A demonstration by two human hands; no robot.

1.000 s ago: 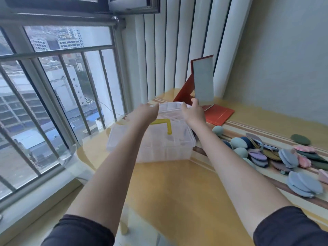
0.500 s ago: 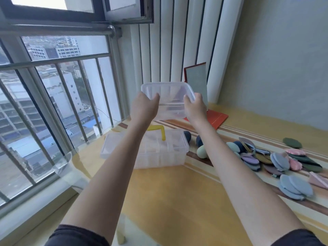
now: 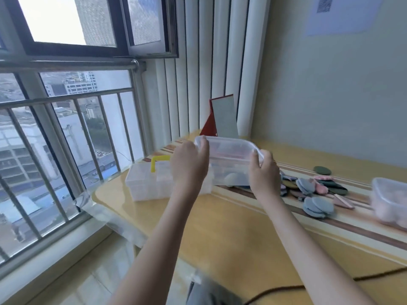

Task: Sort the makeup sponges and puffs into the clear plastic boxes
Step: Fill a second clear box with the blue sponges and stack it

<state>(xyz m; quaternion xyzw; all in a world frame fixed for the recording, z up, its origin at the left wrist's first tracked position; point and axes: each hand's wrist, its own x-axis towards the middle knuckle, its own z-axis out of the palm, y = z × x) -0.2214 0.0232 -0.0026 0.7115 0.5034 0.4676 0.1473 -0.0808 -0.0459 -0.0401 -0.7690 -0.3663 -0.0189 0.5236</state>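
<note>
While both hands grip its ends, the clear box [image 3: 229, 155] hangs above the table edge [image 3: 105, 194].

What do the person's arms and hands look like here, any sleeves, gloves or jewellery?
Both forearms are bare from the bottom edge of the picture up to the wrists. The left hand and the right hand wear no gloves, and no rings, watch or bracelets show. No sleeves are visible in this frame.

The clear box [image 3: 229, 159], lifted off the compartment box [image 3: 154, 183] a second ago, is now lower than half a second before and more to the right, over the sponges, between the left hand [image 3: 190, 164] and right hand [image 3: 264, 172].
</note>
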